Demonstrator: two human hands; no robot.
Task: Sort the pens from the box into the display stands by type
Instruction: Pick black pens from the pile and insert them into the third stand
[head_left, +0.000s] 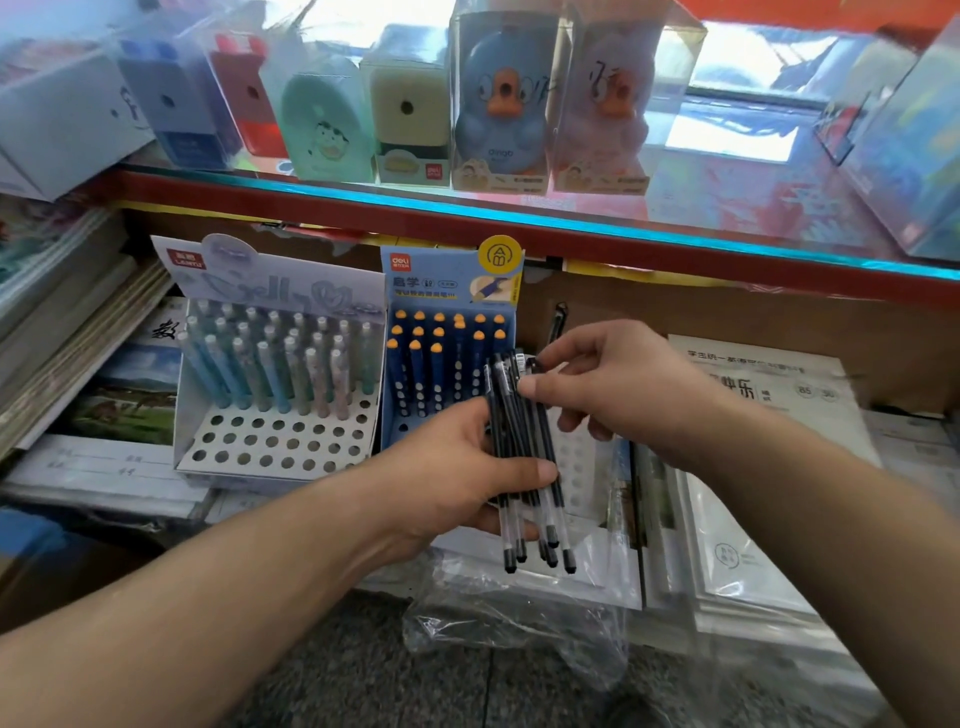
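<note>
Crinkled clear plastic bag (519, 618) below; left hand (457, 478) clenches slim, light, slippery black gel pens (524, 457) mid-barrel; right hand (597, 384) pinches caps.

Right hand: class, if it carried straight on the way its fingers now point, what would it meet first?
The right hand points leftward and already pinches the top ends of the bundle of black pens held by the left hand. Beyond them, probably the blue cardboard stand of orange-capped pens; depth is unclear.

A stationery shop: boxed pencil sharpeners (410, 109) line a glass counter (571, 223) across the top, pen display stands (280, 364) and stacked notebooks (78, 322) below.
</note>
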